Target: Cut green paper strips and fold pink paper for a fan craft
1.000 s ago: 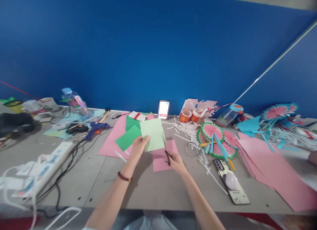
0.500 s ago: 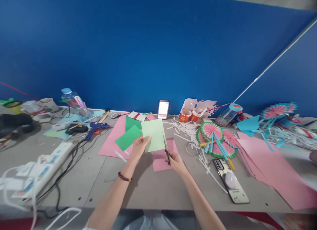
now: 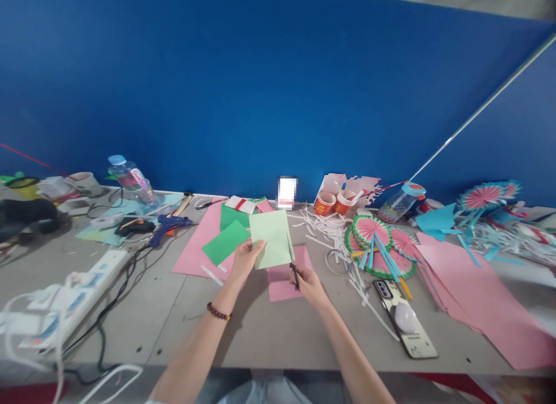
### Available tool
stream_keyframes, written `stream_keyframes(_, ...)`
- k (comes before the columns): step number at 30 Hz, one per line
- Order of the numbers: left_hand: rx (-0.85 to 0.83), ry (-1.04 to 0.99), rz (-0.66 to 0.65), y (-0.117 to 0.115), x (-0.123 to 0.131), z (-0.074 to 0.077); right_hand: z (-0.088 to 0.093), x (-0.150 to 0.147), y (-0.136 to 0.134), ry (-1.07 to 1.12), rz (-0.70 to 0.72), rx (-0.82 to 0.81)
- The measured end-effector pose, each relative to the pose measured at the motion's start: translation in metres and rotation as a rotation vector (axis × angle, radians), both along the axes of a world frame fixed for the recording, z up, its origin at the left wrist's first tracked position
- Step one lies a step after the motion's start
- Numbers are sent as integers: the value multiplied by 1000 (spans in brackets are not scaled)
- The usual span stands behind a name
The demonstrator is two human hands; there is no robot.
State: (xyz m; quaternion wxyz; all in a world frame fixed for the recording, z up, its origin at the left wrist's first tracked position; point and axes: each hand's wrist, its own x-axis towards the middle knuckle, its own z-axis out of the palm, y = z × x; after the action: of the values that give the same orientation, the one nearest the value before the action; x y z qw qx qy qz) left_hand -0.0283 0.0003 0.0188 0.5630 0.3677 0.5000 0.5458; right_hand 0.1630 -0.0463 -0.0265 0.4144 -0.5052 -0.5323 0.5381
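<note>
A pale green sheet of paper [image 3: 270, 240] is pinched at its lower left edge by my left hand [image 3: 247, 258], thumb on top. My right hand [image 3: 307, 283] is wrapped round the black handles of a pair of scissors [image 3: 295, 275]. The blades point away from me and lie along the sheet's right edge. Under the sheet and scissors, a pink piece of paper [image 3: 284, 288] rests on the table. Dark green paper [image 3: 226, 241] lies on a larger pink sheet [image 3: 186, 262] left of my left hand.
Folded paper fans [image 3: 377, 247], white paper strips [image 3: 324, 227] and a phone [image 3: 406, 320] lie to the right. Red paper cups [image 3: 325, 203] stand at the back. On the left are a glue gun [image 3: 167, 227], a tilted bottle [image 3: 134, 178] and a power strip [image 3: 80, 297] with cables.
The scissor blades look closer together along the sheet's right edge. The pale green sheet has shifted very slightly right; both hands stay in nearly the same place.
</note>
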Motion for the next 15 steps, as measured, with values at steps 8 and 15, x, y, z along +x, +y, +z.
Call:
stream_keyframes(8, -12, 8, 7, -2, 1, 6, 1, 0, -1, 5, -15, -3)
stream_keyframes(15, 4, 0, 2, -1, 1, 3, 1, 0, -1, 9, -6, -18)
